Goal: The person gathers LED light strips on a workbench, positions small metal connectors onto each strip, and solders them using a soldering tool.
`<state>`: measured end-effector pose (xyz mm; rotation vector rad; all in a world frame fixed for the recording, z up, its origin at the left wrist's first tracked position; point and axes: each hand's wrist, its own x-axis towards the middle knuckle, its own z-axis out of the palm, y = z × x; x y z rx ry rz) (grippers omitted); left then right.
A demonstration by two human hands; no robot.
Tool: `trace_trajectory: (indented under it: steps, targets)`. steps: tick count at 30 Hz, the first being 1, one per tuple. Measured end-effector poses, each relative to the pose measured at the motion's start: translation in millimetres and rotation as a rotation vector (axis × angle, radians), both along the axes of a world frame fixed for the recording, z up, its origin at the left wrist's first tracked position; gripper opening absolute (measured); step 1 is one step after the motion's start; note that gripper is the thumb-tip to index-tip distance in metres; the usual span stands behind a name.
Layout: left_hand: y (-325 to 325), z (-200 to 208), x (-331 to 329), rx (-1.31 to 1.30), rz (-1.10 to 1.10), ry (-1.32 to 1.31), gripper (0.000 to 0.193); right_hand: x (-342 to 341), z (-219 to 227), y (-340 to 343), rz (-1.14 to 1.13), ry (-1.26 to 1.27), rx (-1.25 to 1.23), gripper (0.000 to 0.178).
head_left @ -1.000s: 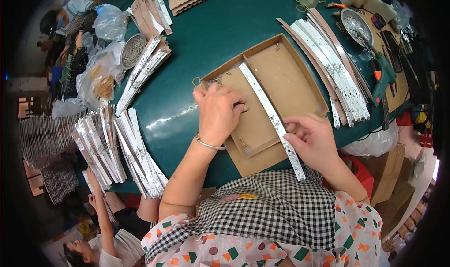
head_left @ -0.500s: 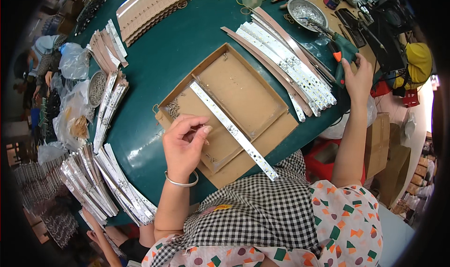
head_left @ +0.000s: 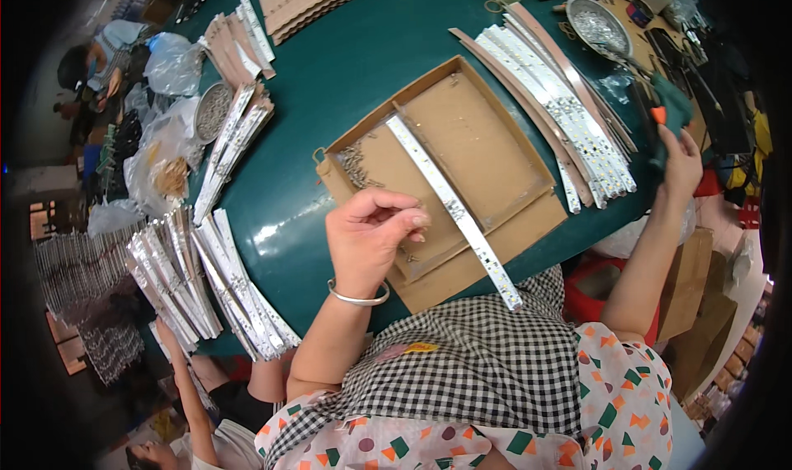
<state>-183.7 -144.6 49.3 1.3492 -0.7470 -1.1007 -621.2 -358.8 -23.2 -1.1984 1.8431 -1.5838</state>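
Note:
My left hand (head_left: 369, 237), a bracelet on its wrist, hovers above a shallow cardboard tray (head_left: 417, 298). Its thumb and fingers are pinched together; whatever they hold, if anything, is too small to make out. A white LED strip (head_left: 454, 208) lies aslant across the tray, its near end by the checked apron. Small screws (head_left: 355, 166) are heaped in the tray's left part. Over on the right, my right hand (head_left: 681, 163) is at the handle of a green pistol-shaped tool (head_left: 673, 100) with an orange trigger. Its thumb and fingers look apart, beside the handle rather than wrapped round it.
LED strips and brown curved strips (head_left: 569, 115) lie stacked right of the tray. More strip bundles (head_left: 243, 284) line the left edge, near a bowl of small parts (head_left: 214, 113). A metal bowl (head_left: 598, 24) stands far right. A co-worker's arm (head_left: 188, 387) shows at lower left.
The whole view has shifted, so the table's things sit further right in the picture. My left hand stays pinched over the tray, and my right hand remains beside the green tool.

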Motion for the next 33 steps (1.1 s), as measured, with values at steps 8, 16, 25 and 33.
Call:
trace_trajectory:
  steps: [8, 16, 25, 33]
  targets:
    - [7.0, 0.5, -4.9, -0.073, -0.015, 0.168, 0.021, 1.7, 107.2, 65.1, 0.292, -0.700, -0.080, 0.035]
    - [5.0, 0.5, -18.3, -0.325, -0.096, 0.067, 0.024, 130.2, 138.7, 137.2, 0.381, -0.188, -0.210, 0.038]
    - [9.3, 11.1, -32.6, -0.399, -0.232, -0.251, 0.022, 228.1, 96.6, 167.0, 1.086, -0.642, 0.296, 0.033]
    - [11.8, 5.3, -37.5, -0.299, -0.220, -0.291, 0.024, 231.2, 89.7, 164.1, 1.106, -0.543, 0.426, 0.018]
